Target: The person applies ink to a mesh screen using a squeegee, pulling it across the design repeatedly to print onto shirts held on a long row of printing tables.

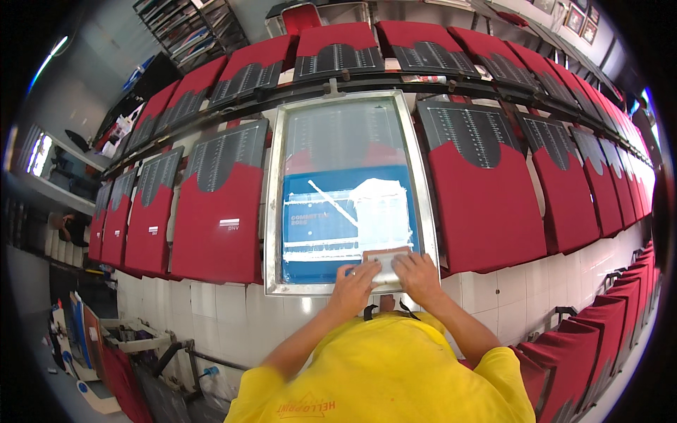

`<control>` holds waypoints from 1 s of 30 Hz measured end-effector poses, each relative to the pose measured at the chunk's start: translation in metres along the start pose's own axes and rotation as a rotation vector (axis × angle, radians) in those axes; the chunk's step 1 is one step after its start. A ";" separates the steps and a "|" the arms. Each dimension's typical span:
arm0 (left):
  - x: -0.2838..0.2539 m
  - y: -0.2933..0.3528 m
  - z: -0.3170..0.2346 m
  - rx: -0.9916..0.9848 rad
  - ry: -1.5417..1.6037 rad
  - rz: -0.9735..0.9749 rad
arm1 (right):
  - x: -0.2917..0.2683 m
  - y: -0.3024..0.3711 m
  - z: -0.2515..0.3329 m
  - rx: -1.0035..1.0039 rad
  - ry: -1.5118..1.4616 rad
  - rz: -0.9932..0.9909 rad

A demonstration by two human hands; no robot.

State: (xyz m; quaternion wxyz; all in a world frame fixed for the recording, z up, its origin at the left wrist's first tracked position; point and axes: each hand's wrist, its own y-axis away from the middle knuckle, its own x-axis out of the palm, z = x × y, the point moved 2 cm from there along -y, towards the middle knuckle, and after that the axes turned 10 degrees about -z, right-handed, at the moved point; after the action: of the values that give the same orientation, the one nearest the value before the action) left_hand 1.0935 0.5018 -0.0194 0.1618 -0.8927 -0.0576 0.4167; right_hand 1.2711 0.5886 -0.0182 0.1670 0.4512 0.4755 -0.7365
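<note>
Both of my hands grip a squeegee (386, 269) at the near end of a screen printing frame (272, 211). My left hand (350, 287) closes on its left side, my right hand (417, 276) on its right. The metal-edged frame holds a pale mesh with a blue stencil area (296, 182) in its nearer half. White ink (381, 211) forms a wide patch straight ahead of the squeegee. Thinner white streaks (321, 248) run leftward, and one slants up to the left. The squeegee's blade edge is partly hidden by my fingers.
Dark boards carrying red fabric pieces (486, 211) line both sides of the frame. A second row of red-covered boards (338, 39) curves behind a dark rail. More red pieces (599, 328) hang at the lower right. A metal stand (144, 338) is at lower left, over white floor tiles.
</note>
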 end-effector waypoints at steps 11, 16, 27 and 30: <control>0.024 0.045 -0.002 0.046 -0.107 0.058 | -0.006 0.039 0.009 0.028 -0.195 0.196; 0.014 0.047 0.012 -0.104 -0.043 -0.076 | -0.012 0.043 -0.015 0.227 -0.344 0.020; -0.103 0.082 0.160 -0.649 -0.445 -0.697 | 0.022 0.069 -0.064 0.975 -0.473 -0.161; -0.103 0.096 0.193 -0.730 -0.293 -0.655 | 0.036 0.068 -0.070 1.024 -0.484 -0.260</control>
State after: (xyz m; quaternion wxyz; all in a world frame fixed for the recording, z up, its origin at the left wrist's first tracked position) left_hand 0.8765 0.4333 -0.0930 -0.0480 -0.7582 -0.4984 0.4177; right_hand 1.3331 0.6212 -0.0951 -0.0605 0.2310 0.0585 -0.9693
